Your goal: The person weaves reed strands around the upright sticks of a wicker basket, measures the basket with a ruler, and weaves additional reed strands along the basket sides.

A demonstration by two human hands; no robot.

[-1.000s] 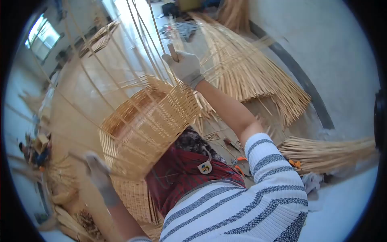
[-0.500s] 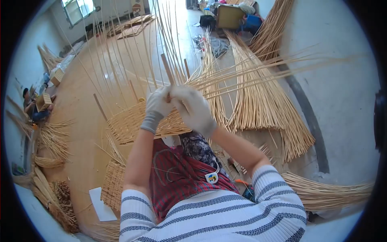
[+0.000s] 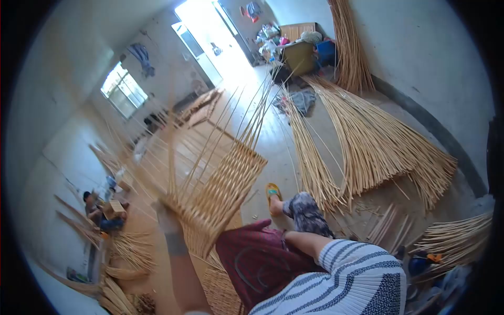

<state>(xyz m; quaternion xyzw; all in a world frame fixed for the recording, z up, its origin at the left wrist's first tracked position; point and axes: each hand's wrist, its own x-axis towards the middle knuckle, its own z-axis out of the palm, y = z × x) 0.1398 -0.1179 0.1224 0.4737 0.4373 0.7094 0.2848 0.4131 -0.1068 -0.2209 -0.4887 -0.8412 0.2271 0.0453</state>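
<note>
A woven wicker piece (image 3: 228, 181) is held up tilted in front of me, with long loose canes (image 3: 252, 126) standing out from its far edge. My left hand (image 3: 169, 218), in a whitish glove, is closed on its near left side; the fingers are blurred and partly hidden. My right forearm (image 3: 307, 242) reaches down to the dark red apron (image 3: 252, 262) on my lap, and the hand itself is out of sight behind the cloth. Another woven panel (image 3: 223, 286) lies below, beside the apron.
Large bundles of cane (image 3: 367, 142) lie on the floor to the right, and one bundle (image 3: 350, 47) leans on the wall. A seated person (image 3: 94, 210) is at the left with a small woven box (image 3: 114, 209). A yellowish bin (image 3: 299, 58) stands near the open door.
The wicker piece has swung round and tilted up, carried by my left hand toward the left. My right hand has let go of the canes and dropped to my lap. The view has turned.
</note>
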